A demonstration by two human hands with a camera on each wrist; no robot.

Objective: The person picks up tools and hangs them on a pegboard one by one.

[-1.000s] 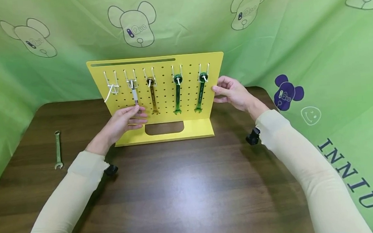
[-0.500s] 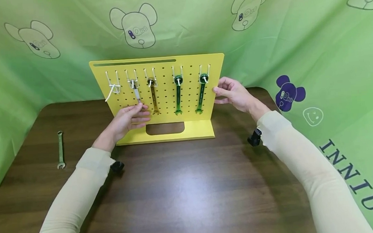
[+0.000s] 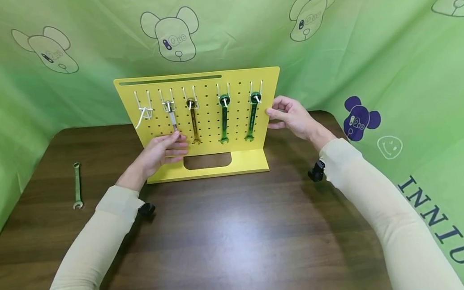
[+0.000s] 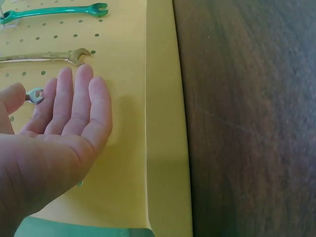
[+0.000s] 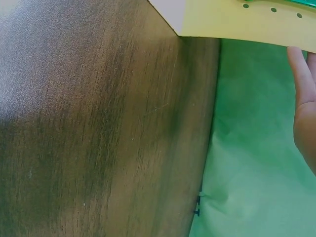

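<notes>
On a yellow pegboard [image 3: 216, 148], a silver wrench [image 3: 172, 117] hangs from a white hook. My left hand [image 3: 157, 152] pinches its lower end between thumb and index finger, with the other fingers extended. The wrench's open end [image 4: 35, 95] shows between them in the left wrist view. My right hand [image 3: 292, 117] holds the board's right edge, thumb at the front and the other fingers partly hidden behind it. Right of the silver wrench hang a gold-brown wrench [image 3: 194, 125] and two green ones, a middle green wrench [image 3: 224, 121] and a far-right green wrench [image 3: 252, 119].
A greenish wrench [image 3: 78, 187] lies on the wooden table [image 3: 238, 234] at the left. The leftmost white hook [image 3: 145, 111] holds no wrench. Behind the board and along both sides hangs a green printed cloth [image 3: 240, 32].
The head view has shifted slightly, so the board and table wrench appear farther right. My left forearm has moved a little to the right, still pinching the silver wrench. My right hand keeps its hold.
</notes>
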